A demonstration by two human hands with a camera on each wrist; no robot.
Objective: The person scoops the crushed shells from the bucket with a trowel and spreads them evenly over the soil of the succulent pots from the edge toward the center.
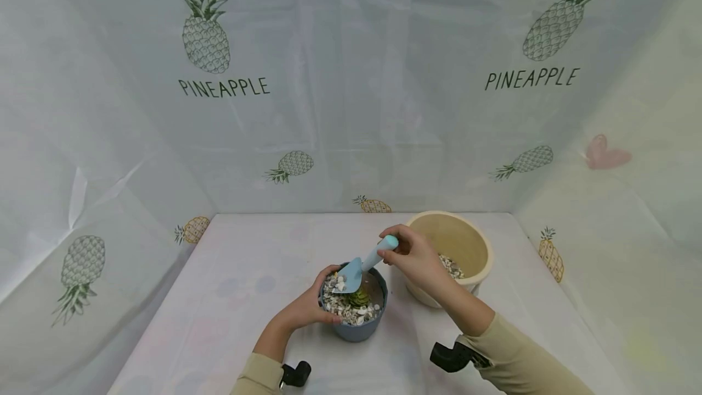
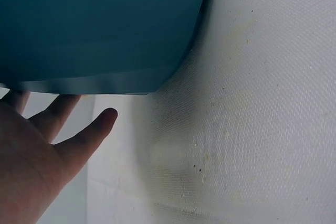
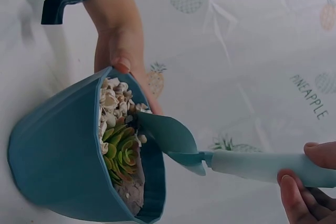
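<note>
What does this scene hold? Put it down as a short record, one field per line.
Left hand: holds the blue pot by its side
Right hand: holds the light-blue trowel by its handle
Blade: at the blue pot's opening, over pale stones
Plant: green succulent in the blue pot
Blue pot fill: stones on one side, bare greyish patch on another
Second pot: larger, beige, holding more stones
Backdrop: pineapple-printed sheet
</note>
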